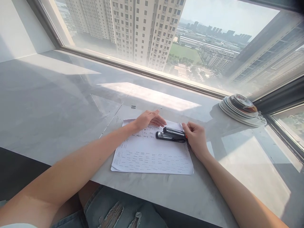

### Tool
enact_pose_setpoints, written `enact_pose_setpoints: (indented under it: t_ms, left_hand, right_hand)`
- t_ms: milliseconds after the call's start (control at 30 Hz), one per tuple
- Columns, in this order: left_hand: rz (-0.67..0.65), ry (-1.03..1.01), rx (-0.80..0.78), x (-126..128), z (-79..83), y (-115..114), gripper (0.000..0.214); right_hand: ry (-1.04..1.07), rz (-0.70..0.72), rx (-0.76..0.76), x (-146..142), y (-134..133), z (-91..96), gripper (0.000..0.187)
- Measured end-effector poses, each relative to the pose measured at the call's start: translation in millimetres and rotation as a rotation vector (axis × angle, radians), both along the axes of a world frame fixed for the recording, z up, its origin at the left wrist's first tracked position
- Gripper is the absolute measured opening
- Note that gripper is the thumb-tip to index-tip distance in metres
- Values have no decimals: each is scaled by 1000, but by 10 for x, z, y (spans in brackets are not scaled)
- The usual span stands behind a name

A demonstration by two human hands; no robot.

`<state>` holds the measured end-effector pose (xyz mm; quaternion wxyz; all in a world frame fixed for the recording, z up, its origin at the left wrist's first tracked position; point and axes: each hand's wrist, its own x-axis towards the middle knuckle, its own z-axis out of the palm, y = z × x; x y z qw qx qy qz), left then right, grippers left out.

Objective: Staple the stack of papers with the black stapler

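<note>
A black stapler [171,135] lies across the upper right part of a sheaf of white paper [152,155], its jaw end pointing left. My right hand [196,136] is closed around the stapler's rear end, where a bit of orange shows; its curled fingers are partly hidden. On the top edge of the paper rests my left hand [152,118], fingers stretched out and held together, just left of the stapler and apart from it. Rows of short dark marks, like staples, run along the lower half and left side of the top sheet, with handwriting near the top.
Two small strips of staples [133,107] lie on the grey marble-look counter [71,104] beyond the paper. A stack of plates [244,110] with a dark glass dish on top stands at the right by the window frame [142,71]. The counter's front edge runs above my legs.
</note>
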<state>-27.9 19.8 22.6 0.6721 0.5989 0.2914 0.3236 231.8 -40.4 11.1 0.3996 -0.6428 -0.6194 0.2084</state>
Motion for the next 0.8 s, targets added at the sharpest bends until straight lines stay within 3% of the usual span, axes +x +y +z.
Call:
enact_pose_setpoints:
  t_ms: [800]
  left_hand:
    - [4,21,-9,2,15,-13,59]
  right_hand:
    - [-79,-9,16,-8,13,18,47]
